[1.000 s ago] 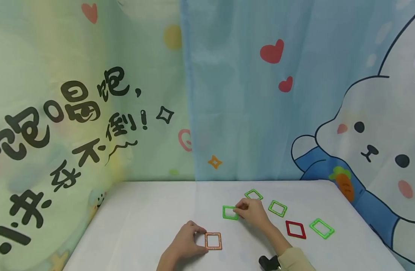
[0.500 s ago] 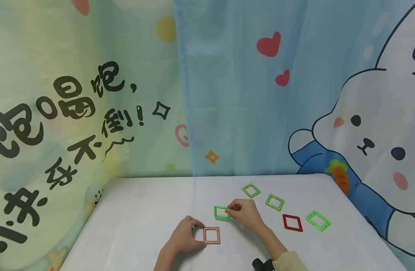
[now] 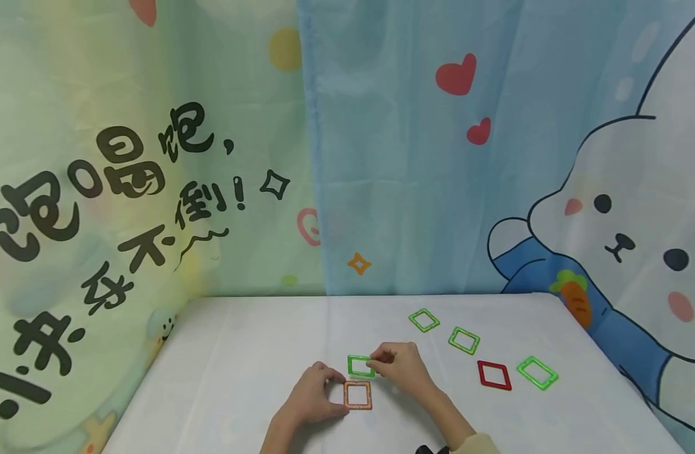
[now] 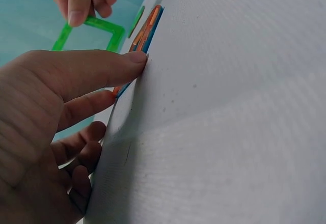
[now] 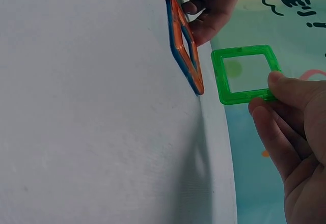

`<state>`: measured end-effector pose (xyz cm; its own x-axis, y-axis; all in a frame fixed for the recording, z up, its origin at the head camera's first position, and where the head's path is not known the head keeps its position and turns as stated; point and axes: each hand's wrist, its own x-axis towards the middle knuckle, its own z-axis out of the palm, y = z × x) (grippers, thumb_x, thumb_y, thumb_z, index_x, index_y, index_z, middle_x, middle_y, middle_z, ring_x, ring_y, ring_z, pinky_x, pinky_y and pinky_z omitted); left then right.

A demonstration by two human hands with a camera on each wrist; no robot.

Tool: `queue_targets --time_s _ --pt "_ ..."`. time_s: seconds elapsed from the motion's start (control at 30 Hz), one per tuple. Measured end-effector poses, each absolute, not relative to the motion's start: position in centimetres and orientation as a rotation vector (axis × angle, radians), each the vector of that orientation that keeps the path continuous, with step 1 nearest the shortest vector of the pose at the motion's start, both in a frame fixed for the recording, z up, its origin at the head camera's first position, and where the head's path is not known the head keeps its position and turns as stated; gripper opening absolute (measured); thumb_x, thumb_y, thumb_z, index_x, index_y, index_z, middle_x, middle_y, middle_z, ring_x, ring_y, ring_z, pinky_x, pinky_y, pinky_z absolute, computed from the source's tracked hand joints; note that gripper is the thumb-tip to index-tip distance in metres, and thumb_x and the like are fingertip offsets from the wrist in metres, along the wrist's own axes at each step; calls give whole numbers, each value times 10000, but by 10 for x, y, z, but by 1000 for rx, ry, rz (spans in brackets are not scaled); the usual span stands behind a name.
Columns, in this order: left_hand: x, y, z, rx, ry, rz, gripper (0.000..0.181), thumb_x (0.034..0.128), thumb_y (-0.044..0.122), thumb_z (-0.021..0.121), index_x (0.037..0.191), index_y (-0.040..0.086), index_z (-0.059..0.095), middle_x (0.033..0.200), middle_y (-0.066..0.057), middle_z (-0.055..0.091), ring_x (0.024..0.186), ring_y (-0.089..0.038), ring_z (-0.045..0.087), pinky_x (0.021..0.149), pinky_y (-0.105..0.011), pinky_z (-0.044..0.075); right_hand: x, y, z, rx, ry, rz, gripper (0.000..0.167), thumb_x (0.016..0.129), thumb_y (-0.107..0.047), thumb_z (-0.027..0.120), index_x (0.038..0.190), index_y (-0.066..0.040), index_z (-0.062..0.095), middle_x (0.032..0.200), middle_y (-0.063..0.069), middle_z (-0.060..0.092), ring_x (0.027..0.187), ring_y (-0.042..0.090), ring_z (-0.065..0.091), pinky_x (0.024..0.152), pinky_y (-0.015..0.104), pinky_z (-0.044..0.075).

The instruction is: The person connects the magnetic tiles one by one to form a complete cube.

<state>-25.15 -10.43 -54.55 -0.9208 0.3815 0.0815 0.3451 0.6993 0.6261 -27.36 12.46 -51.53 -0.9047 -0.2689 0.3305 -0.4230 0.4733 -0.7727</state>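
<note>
Backdrop [image 3: 256, 113] printed “不倒!” at left; table [image 3: 239, 353] white; orange frame [image 3: 358, 407] pinched by left hand [image 3: 312, 394], green frame [image 5: 219, 76] by right hand [image 3: 403, 366].

Looks like a screened-off spot; cannot be placed as home or studio. Has cartoon-printed curtains [image 3: 376, 189] hung behind a white tabletop [image 3: 239, 353].

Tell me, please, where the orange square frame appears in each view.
Head: orange frame, low, slightly right of centre.
Left wrist: orange frame, upper half, left of centre, nearly edge-on.
Right wrist: orange frame, upper half, slightly right of centre, slanted.
Shared landmark: the held green frame, visible in all three.
</note>
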Motion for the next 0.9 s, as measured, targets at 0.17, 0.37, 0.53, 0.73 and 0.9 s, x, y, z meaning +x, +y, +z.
queue_targets --time_s 0.17,0.37,0.53,0.73,0.9 --pt "-252 -104 -544 605 2851 1034 462 639 319 898 1031 160 714 948 86 519 847 -91 477 781 -313 444 -272 122 -517 602 -2562 1407 90 787 -92 805 770 -125 723 699 -77 686 588 43 612 541 238 500" --pt "-252 -107 -542 545 2812 1047 486 637 329 899 1056 162 718 970 83 524 853 -98 480 780 -326 452 -271 119 -520 639 -2552 1401 70 791 -103 804 791 -100 734 714 -78 688 620 42 623 554 235 504" --pt "-253 -107 -545 541 2792 1061 488 632 324 902 1051 156 717 962 88 521 846 -93 479 771 -312 449 -270 117 -521 663 -2558 1371 83 787 -81 802 778 -115 727 716 -85 685 630 37 622 570 232 507" --pt "-253 -107 -549 524 2796 1052 493 628 341 904 1047 167 713 957 103 516 834 -76 467 766 -300 439 -269 115 -524 697 -2557 1357 80 799 -71 790 785 -107 721 727 -71 688 631 29 618 574 231 507" --pt "-256 -108 -547 551 2795 1079 516 636 343 901 1073 167 690 971 100 515 842 -75 462 766 -295 435 -270 115 -521 709 -2532 1341 95 794 -47 788 790 -104 713 729 -68 689 630 31 620 573 233 508"
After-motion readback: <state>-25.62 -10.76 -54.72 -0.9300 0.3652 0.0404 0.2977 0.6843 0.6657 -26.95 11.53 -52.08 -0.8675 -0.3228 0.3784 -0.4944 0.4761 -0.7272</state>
